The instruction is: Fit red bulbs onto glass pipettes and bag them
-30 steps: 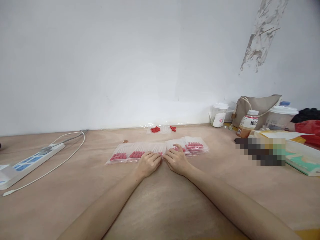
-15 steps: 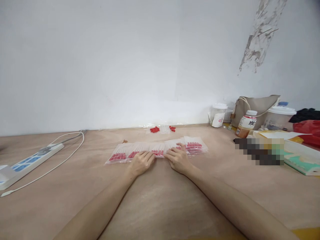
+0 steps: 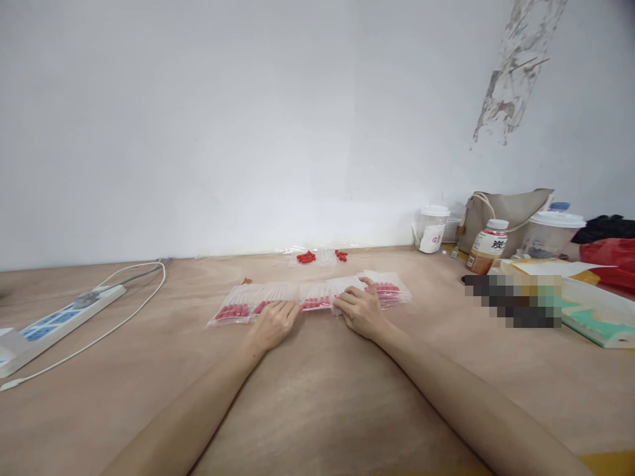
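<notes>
A row of clear zip bags (image 3: 317, 303) with small red pieces inside lies side by side across the middle of the table. On the lower edge of the second bag from the left (image 3: 282, 291) rests my left hand (image 3: 274, 326), fingers close together, lying flat and pointing right. My right hand (image 3: 364, 313) lies over the bags further right, fingers extended to the left and one raised. Part of the rightmost stack of bags (image 3: 391, 289) is hidden behind it. Neither hand grips a bag. At the left end a bag (image 3: 233, 311) lies untouched.
Against the wall are loose red pieces (image 3: 306, 256) on clear plastic. A power strip (image 3: 64, 324) with a white cable (image 3: 133, 307) lies left. On the right stand a lidded cup (image 3: 432, 230), a drink bottle (image 3: 489, 248), a grey bag (image 3: 516, 211) and a green-and-white box (image 3: 600, 317).
My hands have moved apart, the left slightly left and the right slightly right. More of the middle bag now shows between them.
</notes>
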The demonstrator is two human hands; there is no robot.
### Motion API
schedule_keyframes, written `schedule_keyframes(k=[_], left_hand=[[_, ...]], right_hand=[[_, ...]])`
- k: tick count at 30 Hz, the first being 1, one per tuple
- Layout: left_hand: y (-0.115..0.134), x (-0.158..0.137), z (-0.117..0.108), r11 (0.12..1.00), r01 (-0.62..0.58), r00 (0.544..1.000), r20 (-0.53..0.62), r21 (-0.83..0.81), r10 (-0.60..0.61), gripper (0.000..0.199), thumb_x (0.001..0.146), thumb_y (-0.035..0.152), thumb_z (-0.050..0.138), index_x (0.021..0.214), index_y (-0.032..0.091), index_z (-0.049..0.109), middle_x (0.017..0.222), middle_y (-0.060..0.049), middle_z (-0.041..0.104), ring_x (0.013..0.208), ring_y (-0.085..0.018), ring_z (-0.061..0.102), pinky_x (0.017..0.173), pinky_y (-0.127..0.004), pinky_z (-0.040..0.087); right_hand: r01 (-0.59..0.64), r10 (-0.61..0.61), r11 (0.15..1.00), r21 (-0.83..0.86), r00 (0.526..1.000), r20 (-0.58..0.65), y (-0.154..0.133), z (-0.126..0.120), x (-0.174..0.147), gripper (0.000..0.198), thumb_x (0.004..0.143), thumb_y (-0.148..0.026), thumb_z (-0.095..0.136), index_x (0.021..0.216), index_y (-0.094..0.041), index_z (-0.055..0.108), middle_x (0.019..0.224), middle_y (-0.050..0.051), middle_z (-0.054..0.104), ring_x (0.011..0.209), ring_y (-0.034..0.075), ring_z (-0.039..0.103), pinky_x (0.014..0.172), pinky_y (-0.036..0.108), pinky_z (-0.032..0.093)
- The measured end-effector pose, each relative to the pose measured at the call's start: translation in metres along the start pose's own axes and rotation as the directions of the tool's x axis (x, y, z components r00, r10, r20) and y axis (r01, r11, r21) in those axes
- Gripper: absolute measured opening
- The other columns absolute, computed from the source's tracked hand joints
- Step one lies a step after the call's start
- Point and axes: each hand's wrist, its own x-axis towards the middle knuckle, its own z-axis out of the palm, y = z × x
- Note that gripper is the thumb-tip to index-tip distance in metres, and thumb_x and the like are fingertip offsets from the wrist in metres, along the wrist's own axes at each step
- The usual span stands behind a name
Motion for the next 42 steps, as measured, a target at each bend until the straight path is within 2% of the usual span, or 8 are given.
schedule_keyframes(k=[3, 11, 15, 21, 25, 29, 36, 42], left_hand=[[0.002, 0.002, -0.002, 1.0, 0.015, 1.0, 0.007, 0.004, -0.015, 0.033, 0.089, 0.011, 0.024, 0.075, 0.013, 0.054, 0.065, -0.007, 0.057, 0.062, -0.017, 0.056, 0.057, -0.03, 0.045], [0.01, 0.002, -0.006, 0.992, -0.094, 0.995, 0.012, -0.084, 0.095, 0.025, 0.089, 0.015, 0.031, 0.091, 0.015, 0.055, 0.074, -0.006, 0.06, 0.071, -0.016, 0.057, 0.067, -0.03, 0.045], [0.004, -0.001, -0.013, 0.983, 0.102, 0.995, -0.006, -0.156, -0.104, 0.022, 0.086, 0.028, 0.039, 0.095, 0.016, 0.056, 0.085, -0.008, 0.061, 0.082, -0.019, 0.055, 0.076, -0.035, 0.043], [-0.024, -0.023, -0.013, 0.923, 0.378, 0.925, 0.075, -0.073, -0.372, 0.026, 0.086, 0.031, 0.038, 0.098, 0.019, 0.057, 0.103, -0.007, 0.059, 0.107, -0.025, 0.045, 0.092, -0.046, 0.029], [-0.032, -0.033, -0.009, 0.902, 0.425, 0.891, 0.212, -0.075, -0.402, 0.031, 0.086, 0.039, 0.037, 0.095, 0.019, 0.059, 0.099, -0.007, 0.062, 0.111, -0.028, 0.043, 0.094, -0.052, 0.024], [-0.025, -0.03, -0.007, 0.907, 0.396, 0.902, 0.246, -0.145, -0.355, 0.034, 0.086, 0.041, 0.036, 0.098, 0.018, 0.058, 0.097, -0.007, 0.061, 0.11, -0.026, 0.043, 0.096, -0.05, 0.022], [0.008, -0.014, -0.011, 0.816, 0.441, 0.892, 0.283, -0.374, -0.353, 0.044, 0.08, 0.046, 0.045, 0.11, 0.014, 0.053, 0.101, -0.01, 0.055, 0.094, -0.022, 0.052, 0.083, -0.035, 0.042], [0.023, -0.008, -0.006, 0.734, 0.478, 0.877, 0.308, -0.482, -0.369, 0.046, 0.082, 0.044, 0.043, 0.118, 0.017, 0.047, 0.115, -0.009, 0.049, 0.107, -0.021, 0.046, 0.091, -0.033, 0.037]], right_hand=[[0.011, -0.011, 1.0, -0.019, 1.0, 0.01, 0.001, -0.003, 0.001, 0.021, 0.077, -0.008, 0.042, 0.081, -0.022, 0.058, 0.069, -0.002, 0.059, 0.074, 0.013, 0.045, 0.084, 0.034, 0.017], [0.042, -0.041, 0.999, -0.033, 0.999, 0.018, -0.01, 0.0, 0.006, 0.016, 0.083, -0.022, 0.043, 0.087, -0.024, 0.059, 0.08, 0.002, 0.061, 0.073, 0.014, 0.045, 0.072, 0.033, 0.021], [0.072, -0.077, 0.993, -0.09, 0.996, -0.049, -0.011, 0.003, 0.008, 0.02, 0.083, -0.013, 0.042, 0.082, -0.021, 0.06, 0.068, 0.0, 0.06, 0.068, 0.012, 0.045, 0.079, 0.034, 0.021], [-0.108, 0.076, 0.98, -0.17, 0.98, -0.184, 0.019, -0.014, 0.001, 0.019, 0.082, -0.014, 0.042, 0.088, -0.019, 0.06, 0.068, 0.0, 0.061, 0.068, 0.012, 0.048, 0.084, 0.035, 0.018], [-0.167, 0.129, 0.961, -0.222, 0.976, -0.177, 0.038, -0.017, -0.012, 0.019, 0.082, -0.016, 0.044, 0.093, -0.019, 0.059, 0.068, 0.001, 0.062, 0.068, 0.013, 0.048, 0.084, 0.037, 0.018], [-0.114, 0.1, 0.963, -0.243, 0.992, -0.072, 0.041, -0.018, -0.023, 0.018, 0.079, -0.014, 0.044, 0.081, -0.02, 0.06, 0.067, 0.001, 0.061, 0.067, 0.013, 0.046, 0.085, 0.039, 0.018], [-0.192, 0.198, 0.978, -0.086, 0.978, 0.059, 0.019, -0.039, -0.02, 0.021, 0.069, -0.019, 0.05, 0.088, -0.019, 0.059, 0.085, 0.005, 0.06, 0.081, 0.019, 0.046, 0.089, 0.042, 0.014], [0.069, -0.078, 0.995, 0.073, 0.988, 0.135, -0.019, -0.028, 0.008, 0.021, 0.073, -0.03, 0.05, 0.09, -0.02, 0.057, 0.085, 0.005, 0.058, 0.084, 0.019, 0.044, 0.087, 0.041, 0.017]])
